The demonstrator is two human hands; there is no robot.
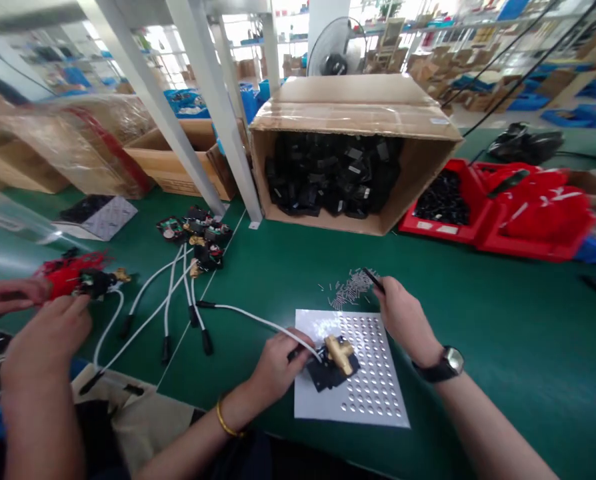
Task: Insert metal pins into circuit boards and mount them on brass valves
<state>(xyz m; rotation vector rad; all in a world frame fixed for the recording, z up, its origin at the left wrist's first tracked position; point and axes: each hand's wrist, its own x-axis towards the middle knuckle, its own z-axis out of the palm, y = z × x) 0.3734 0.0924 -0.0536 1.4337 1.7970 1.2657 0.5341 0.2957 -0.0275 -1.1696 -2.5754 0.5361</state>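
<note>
near the counter's (278, 267) near edge, our left hand (281, 367) holds the black housing (323, 381) over a pale sheet (313, 407), brass fitting (339, 355) and white cable (251, 312) seemingly in place. our right hand (405, 320) grips a dark tool (373, 279) by loose pins (351, 290); whether any are fitted, we cannot tell.

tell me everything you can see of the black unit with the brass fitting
The black unit is an angular, dark housing, plastic by its look, with a T-shaped, brass-coloured fitting on its upper side. A white cable leaves its left side and runs left over the green table to a black connector. The left hand grips the unit's left end, and it lies at a slant over the dotted white sheet; whether it rests on that sheet cannot be told.
</note>
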